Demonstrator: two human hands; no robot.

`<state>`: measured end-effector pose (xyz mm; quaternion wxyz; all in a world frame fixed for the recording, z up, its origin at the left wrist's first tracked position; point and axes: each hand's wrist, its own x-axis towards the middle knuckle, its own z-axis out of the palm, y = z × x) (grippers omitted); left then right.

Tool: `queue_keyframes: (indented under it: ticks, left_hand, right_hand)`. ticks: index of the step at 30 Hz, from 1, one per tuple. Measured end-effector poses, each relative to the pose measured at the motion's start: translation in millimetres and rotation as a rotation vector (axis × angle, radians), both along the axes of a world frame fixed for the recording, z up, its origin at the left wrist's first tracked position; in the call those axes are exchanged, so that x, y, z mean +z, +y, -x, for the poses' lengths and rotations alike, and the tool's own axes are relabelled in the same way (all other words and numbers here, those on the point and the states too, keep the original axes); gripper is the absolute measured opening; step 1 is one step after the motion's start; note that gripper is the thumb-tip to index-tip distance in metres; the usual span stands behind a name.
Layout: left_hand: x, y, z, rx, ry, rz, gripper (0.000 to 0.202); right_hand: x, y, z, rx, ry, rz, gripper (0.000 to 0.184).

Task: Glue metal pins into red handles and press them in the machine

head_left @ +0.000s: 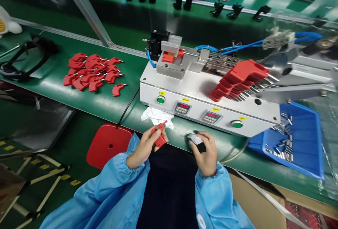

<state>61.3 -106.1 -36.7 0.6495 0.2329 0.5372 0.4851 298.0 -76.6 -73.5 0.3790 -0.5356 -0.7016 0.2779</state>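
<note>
My left hand (143,148) is closed around a red angled plastic part (159,140), which has a thin red tip pointing up and to the right. In my right hand (207,155), between thumb and fingers, is a small wad of white cloth (194,138). The hands are apart, both just over the front edge of the green table (126,109). A crumpled white cloth (155,115) lies beyond my left hand, against the front of a silver bench machine (169,102). More red parts with metal pins (89,70) are heaped on the table to the left.
Several red parts with metal pins (237,79) stand in a row on the machine. On the right, a blue bin (308,144) holds metal pins. A red stool (105,148) stands below the table's edge. A black strap-like object (34,60) lies far left.
</note>
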Motion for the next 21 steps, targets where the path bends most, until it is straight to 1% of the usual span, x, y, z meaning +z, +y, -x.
queue_keyframes:
  ticks: [2,4,5,6,8,11,14,17,21]
  left_hand:
    - [3.6,3,-3,-0.046,-0.040,-0.037,0.056]
    - [8.0,4,-4,-0.086,-0.048,-0.075,0.052]
    - [10.0,4,-4,-0.105,-0.043,-0.087,0.051]
    - [11.8,4,-4,-0.125,-0.034,-0.095,0.050]
    - [14.3,3,-3,-0.165,-0.014,-0.107,0.048]
    - [16.1,1,-3,-0.210,0.011,-0.128,0.044]
    - [16.7,0,-4,-0.229,0.025,-0.145,0.041]
    - [17.5,0,-4,-0.227,0.023,-0.138,0.039]
    - [18.8,0,-4,-0.241,0.039,-0.136,0.038]
  right_hand:
    - [10.5,-1,2,0.070,0.105,0.116,0.020]
    - [29.3,-4,2,0.141,0.215,0.253,0.021]
    - [39.2,-5,2,0.149,0.245,0.293,0.021]
    - [48.0,-5,2,0.130,0.253,0.307,0.022]
    - [60.0,-6,3,0.035,0.233,0.266,0.027]
    - [63.1,-5,7,-0.128,0.228,0.141,0.036]
    - [59.9,-5,14,-0.196,0.251,0.067,0.036]
    - [62.8,-5,20,-0.176,0.234,0.057,0.034]
    - [72.9,-4,26,-0.097,0.217,0.094,0.026]
